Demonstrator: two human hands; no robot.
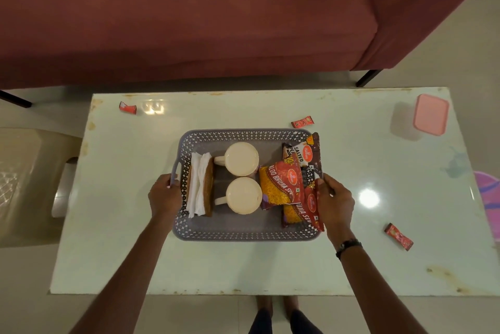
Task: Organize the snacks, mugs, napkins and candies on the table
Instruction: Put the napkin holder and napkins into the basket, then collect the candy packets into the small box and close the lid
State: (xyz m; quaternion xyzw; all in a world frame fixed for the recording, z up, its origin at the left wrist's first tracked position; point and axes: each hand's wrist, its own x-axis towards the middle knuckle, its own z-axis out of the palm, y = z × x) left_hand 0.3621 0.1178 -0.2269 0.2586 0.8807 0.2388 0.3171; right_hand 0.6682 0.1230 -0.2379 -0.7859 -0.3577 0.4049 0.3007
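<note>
Gripping the grey basket on the counter: left hand and right hand, fingers curled on opposite sides (mugs inside).

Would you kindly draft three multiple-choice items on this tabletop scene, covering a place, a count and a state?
1. Where is the pink rectangular lidded box?
A. far right corner of the table
B. inside the basket
C. on the sofa

2. How many small red candy wrappers lie loose on the pale glossy table?
A. one
B. three
C. five

3. The two cream mugs stand
A. upside down
B. upright
C. stacked

Answers: 1 A, it sits apart by the far edge; 2 B, far left, behind the basket, near right; 3 B, open mouths face up.
</note>
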